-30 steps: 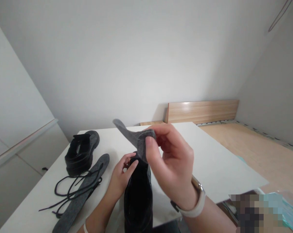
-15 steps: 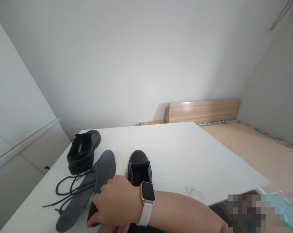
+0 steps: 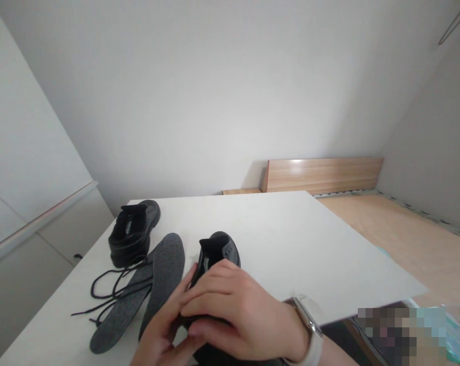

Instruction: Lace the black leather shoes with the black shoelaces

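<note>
A black shoe (image 3: 230, 244) points away from me on the white table, its tongue raised and its opening facing up. My right hand (image 3: 239, 310), with a watch on the wrist, is curled over the shoe's heel end. From the left side, my left hand (image 3: 163, 323) grips the shoe with its fingers along the edge. The hands meet at the heel and hide most of the shoe's back half. Just left of them lie two grey insoles, the upper insole (image 3: 168, 264) overlapping the lower insole (image 3: 117, 323). Black shoelaces (image 3: 111, 295) trail across the lower one.
A second black shoe (image 3: 128, 244), without laces in it, stands at the table's far left corner. The white table (image 3: 283, 239) runs to a bed base (image 3: 398, 223) on the right. White cabinets (image 3: 50, 244) border the left side. A blurred patch covers things at lower right.
My right hand has moved right, from beside the insoles onto the shoe's heel. My left hand has come into fuller view on the shoe, which has turned slightly.
</note>
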{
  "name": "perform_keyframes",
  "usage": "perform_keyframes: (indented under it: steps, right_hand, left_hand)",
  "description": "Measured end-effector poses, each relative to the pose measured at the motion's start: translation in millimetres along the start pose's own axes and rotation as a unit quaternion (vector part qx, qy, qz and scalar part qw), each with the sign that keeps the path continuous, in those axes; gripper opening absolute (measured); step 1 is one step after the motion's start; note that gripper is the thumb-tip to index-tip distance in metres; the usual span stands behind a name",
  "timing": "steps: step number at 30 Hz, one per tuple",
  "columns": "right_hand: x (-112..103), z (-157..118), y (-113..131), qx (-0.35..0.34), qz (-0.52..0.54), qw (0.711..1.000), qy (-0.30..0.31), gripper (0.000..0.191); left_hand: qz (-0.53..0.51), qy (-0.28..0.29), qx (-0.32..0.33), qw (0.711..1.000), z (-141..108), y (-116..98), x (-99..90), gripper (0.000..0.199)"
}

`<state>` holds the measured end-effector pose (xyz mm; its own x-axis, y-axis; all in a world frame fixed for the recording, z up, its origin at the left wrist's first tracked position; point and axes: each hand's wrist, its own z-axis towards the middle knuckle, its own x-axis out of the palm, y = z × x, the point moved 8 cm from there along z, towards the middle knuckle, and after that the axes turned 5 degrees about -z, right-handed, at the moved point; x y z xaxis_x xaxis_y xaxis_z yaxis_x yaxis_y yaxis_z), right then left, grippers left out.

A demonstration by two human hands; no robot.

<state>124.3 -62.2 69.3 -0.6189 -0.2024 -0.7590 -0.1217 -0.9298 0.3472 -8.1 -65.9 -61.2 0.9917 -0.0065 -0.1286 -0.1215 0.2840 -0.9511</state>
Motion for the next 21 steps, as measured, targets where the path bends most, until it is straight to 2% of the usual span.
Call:
perform_keyframes:
  steps: [2, 4, 6, 8, 11, 14, 18, 21]
  right_hand:
    - [-27, -18, -5, 0.028, 0.011, 0.996, -0.085, 0.014]
    - [-46, -38, -14, 0.077, 0.012, 0.986, -0.145, 0.018]
    - [-53, -56, -27, 0.132, 0.015, 0.974, -0.181, 0.020]
    - [-50, -72, -39, 0.179, 0.018, 0.965, -0.193, 0.018]
    - [-26, -86, -48, 0.212, 0.021, 0.965, -0.151, 0.015]
    - [2, -94, -49, 0.221, 0.024, 0.971, -0.092, 0.013]
    - [28, -98, -47, 0.217, 0.028, 0.975, -0.038, 0.012]
    - [51, -94, -46, 0.171, 0.010, 0.985, 0.001, 0.014]
  left_hand:
    - [-0.039, 0.014, -0.026, 0.999, 14, -16, -1.2, 0.019]
    - [-0.037, -0.006, -0.012, 0.999, 33, -35, -11.4, 0.023]
    - [-0.011, -0.036, 0.026, 0.999, 60, -50, -26.2, 0.028]
    - [0.039, -0.052, 0.066, 0.996, 93, -56, -39.9, 0.032]
    - [0.126, -0.071, 0.083, 0.986, 144, -42, -59.7, 0.035]
    - [0.199, -0.084, 0.059, 0.975, 177, -11, -77.3, 0.034]
    - [0.234, -0.080, 0.041, 0.968, 184, 23, -91.3, 0.035]
    - [0.260, -0.063, 0.036, 0.963, 177, 38, -96.6, 0.037]
